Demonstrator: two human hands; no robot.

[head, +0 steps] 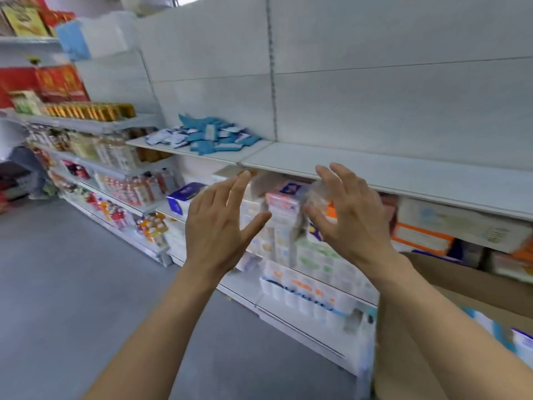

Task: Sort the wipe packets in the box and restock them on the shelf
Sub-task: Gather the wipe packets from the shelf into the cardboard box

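Note:
A loose heap of blue and white wipe packets [206,135] lies on the white shelf [375,171], toward its left end. My left hand [222,223] is raised in front of the shelf edge, fingers spread, holding nothing. My right hand [349,215] hovers beside it, fingers apart and curled, also with nothing in it. Both hands are below and to the right of the packet heap, apart from it. The brown cardboard box [461,287] stands at the lower right, with a few blue and white packets [513,339] showing inside it.
Below the white shelf, lower shelves hold stacked tissue and wipe packs [288,226]. Further left, shelves carry bottles [129,186], gold boxes [89,111] and red boxes [60,82]. Grey floor [72,284] spreads out on the left.

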